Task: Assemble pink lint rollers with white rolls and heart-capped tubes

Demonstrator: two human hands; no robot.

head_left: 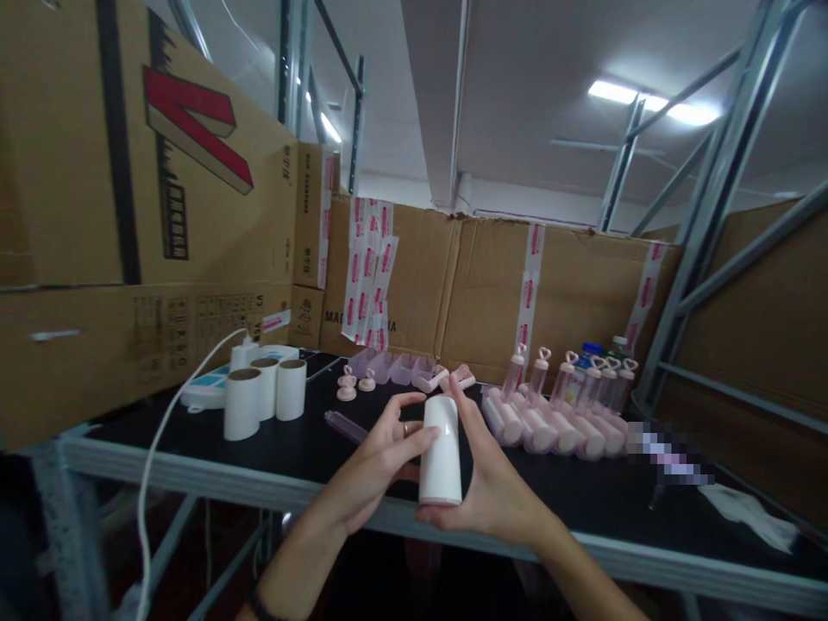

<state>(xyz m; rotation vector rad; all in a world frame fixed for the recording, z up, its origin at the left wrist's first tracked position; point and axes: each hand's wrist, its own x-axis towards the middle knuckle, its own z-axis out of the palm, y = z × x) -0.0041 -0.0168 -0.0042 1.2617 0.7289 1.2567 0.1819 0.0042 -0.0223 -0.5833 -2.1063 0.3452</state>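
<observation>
Upright between my two hands, over the table's front edge, is a white lint roller roll (441, 457) with a thin pink rim at its lower end. My left hand (388, 448) pinches its left side, thumb pressed on the front. My right hand (488, 487) has its fingers along the right side and its thumb under the bottom. Behind my left hand lies a translucent pink handle (346, 427), partly covered by that hand. Small pink heart-topped caps (348, 379) sit a little farther back, beside pink curved pieces (461, 377).
Three white rolls (242, 405) stand at left by a white device (207, 388) with a cable (161, 440). Pink rollers (540, 429) lie in a row at right, heart-topped handles (567, 371) behind them. Cardboard walls (485, 293) enclose the black tabletop (304, 453).
</observation>
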